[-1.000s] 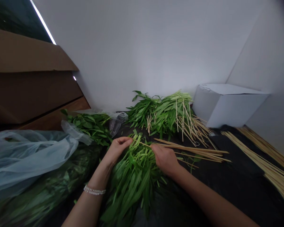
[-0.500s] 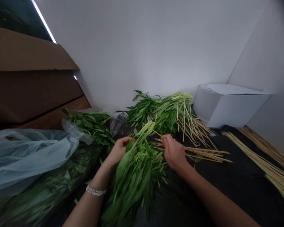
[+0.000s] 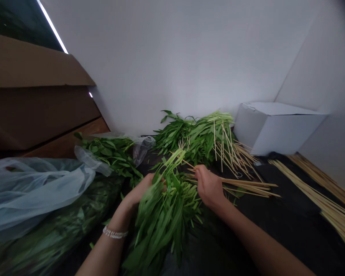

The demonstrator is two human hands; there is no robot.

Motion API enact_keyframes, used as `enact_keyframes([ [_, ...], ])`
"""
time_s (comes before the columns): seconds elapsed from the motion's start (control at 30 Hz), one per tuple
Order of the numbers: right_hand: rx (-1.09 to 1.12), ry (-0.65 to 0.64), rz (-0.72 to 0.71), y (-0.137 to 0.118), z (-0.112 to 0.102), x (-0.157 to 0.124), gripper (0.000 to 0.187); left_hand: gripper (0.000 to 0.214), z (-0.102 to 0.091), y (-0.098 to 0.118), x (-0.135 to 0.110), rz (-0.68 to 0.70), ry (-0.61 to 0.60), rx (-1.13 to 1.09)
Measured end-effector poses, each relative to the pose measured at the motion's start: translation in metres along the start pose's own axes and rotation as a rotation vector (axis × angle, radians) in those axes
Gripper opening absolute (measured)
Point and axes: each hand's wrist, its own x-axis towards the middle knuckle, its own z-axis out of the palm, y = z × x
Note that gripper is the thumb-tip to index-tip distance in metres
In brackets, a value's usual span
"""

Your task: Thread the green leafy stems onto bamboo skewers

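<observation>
Long-leaved greens (image 3: 163, 214), with pale cut stems, lie in a heap between my hands. My left hand (image 3: 143, 188) is closed around some of these greens at the heap's left side, its fingertips partly hidden by leaves. A thin wooden skewer (image 3: 188, 164) is pinched in my right hand (image 3: 209, 184), its tip pointing up and left into the pale stems (image 3: 174, 157). Just behind the right hand, a loose bundle of wooden skewers (image 3: 253, 186) lies on the dark surface.
Skewered greens (image 3: 207, 134) are piled against the wall, near a white box (image 3: 278, 124). More skewers (image 3: 319, 195) lie at the right. On the left are a clear plastic bag (image 3: 40, 191) of greens, loose leafy greens (image 3: 112, 151) and a brown cardboard box (image 3: 37, 115).
My left hand has shifted slightly down and turned, and the leaves by it have moved over its fingers. The right hand has barely moved, still pinching the skewer.
</observation>
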Motion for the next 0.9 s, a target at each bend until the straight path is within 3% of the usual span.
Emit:
enact_keyframes([
  [0.37, 0.006, -0.033, -0.077, -0.005, 0.000, -0.002, 0.026, 0.033, -0.016, -0.022, 0.023, 0.025, 0.638, -0.541],
  [0.57, 0.039, -0.052, -0.154, -0.006, 0.004, -0.004, 0.027, 0.047, -0.021, -0.020, 0.021, 0.034, 0.622, -0.672],
  [0.9, -0.088, -0.166, -0.209, -0.002, 0.011, -0.008, 0.028, 0.041, -0.009, -0.013, 0.018, 0.084, 0.563, -0.699],
])
